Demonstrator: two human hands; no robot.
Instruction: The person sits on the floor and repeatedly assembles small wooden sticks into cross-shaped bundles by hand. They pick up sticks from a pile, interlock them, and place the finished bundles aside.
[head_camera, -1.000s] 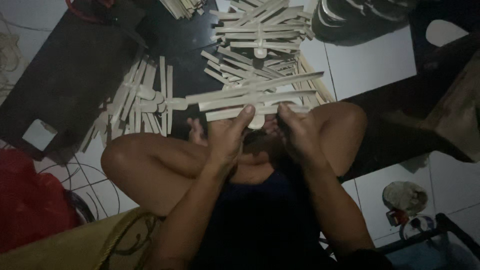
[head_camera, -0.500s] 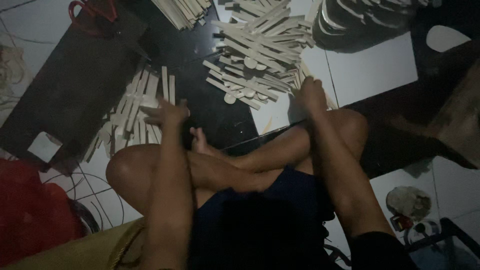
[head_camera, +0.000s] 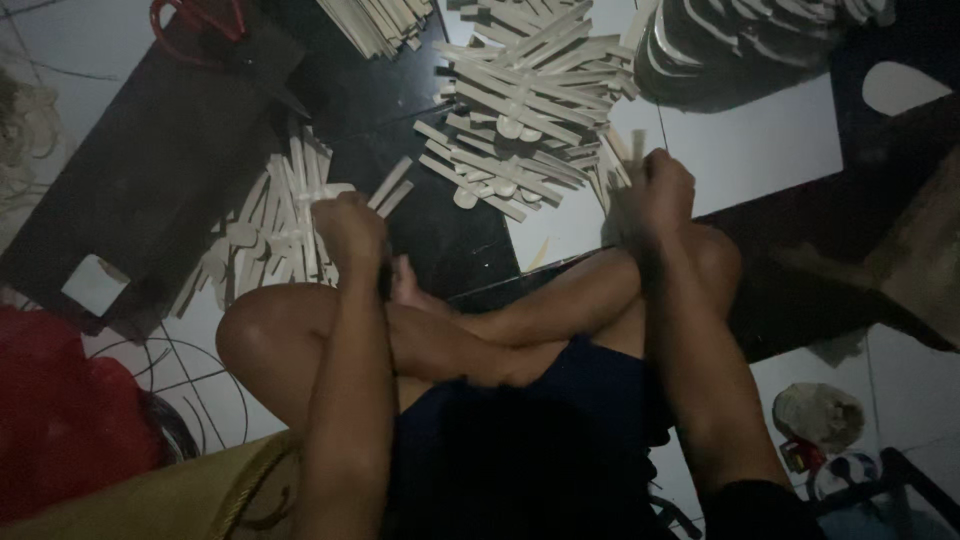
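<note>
I sit cross-legged on the floor. My left hand (head_camera: 348, 228) is closed around pale wooden sticks at the edge of a loose pile of flat wooden pieces (head_camera: 268, 232) on the left. My right hand (head_camera: 655, 190) grips a small bundle of wooden sticks (head_camera: 617, 165) just right of a bigger stacked heap of sticks (head_camera: 520, 100). Both piles lie partly on a dark mat (head_camera: 400, 130).
Red-handled scissors (head_camera: 200, 20) lie at the top left on the dark mat. More sticks (head_camera: 380, 20) sit at the top. A stack of pale curved pieces (head_camera: 740, 40) is at the top right. A red bag (head_camera: 60, 420) sits at lower left, wires beside it.
My hands were together over my lap holding sticks; they have spread apart, the left to the left pile and the right to the heap's right side.
</note>
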